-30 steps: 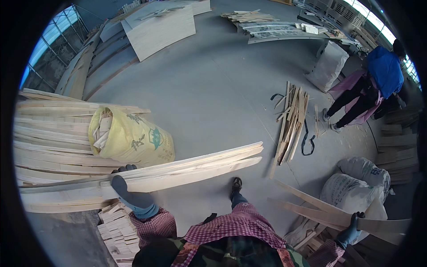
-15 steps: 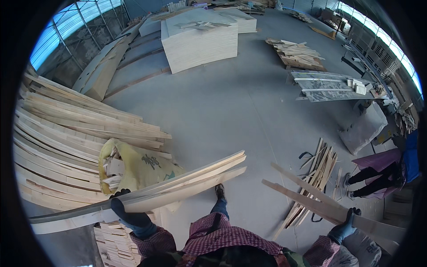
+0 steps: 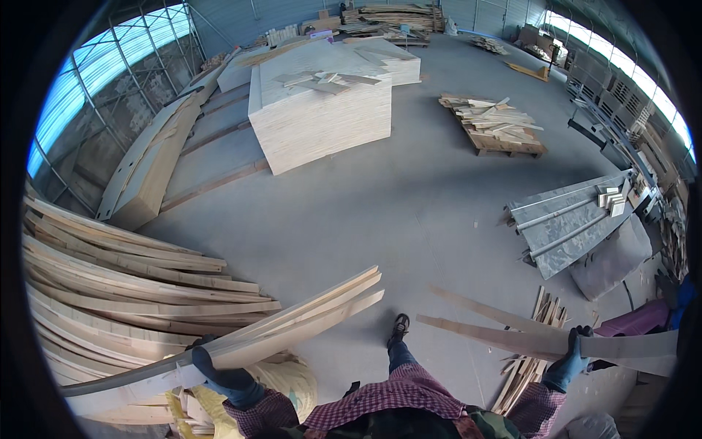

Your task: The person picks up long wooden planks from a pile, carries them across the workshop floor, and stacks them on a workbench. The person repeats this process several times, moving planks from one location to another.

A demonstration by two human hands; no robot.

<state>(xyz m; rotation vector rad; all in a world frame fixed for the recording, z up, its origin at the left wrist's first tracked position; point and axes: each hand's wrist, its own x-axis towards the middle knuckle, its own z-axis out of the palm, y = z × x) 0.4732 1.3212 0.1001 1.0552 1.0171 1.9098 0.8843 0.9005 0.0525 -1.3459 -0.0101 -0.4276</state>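
My left hand (image 3: 216,367), in a dark glove, is closed around a bundle of long pale wooden boards (image 3: 307,322) at my left side. Their far ends fan slightly apart ahead of me, and the near part runs back past my wrist. Gloved in blue-grey, my right hand (image 3: 567,360) grips two wooden planks (image 3: 504,339) at my right; these spread into a V toward the front. Fingertips show over the planks' upper edge. Beneath the left-hand boards a yellow sack (image 3: 289,380) of offcuts is partly hidden.
Long boards lie stacked (image 3: 146,293) at the left. Ahead stands a large block of pale sheets (image 3: 322,117). A pallet of scrap wood (image 3: 504,150), a grey metal-topped table (image 3: 570,219) and loose strips (image 3: 512,391) are on the right. Another person's purple garment (image 3: 632,320) shows at the far right.
I have walked forward with both loads still in my hands. The sheet block and metal-topped table look nearer; the yellow sack and loose strips have slid toward the lower edge.
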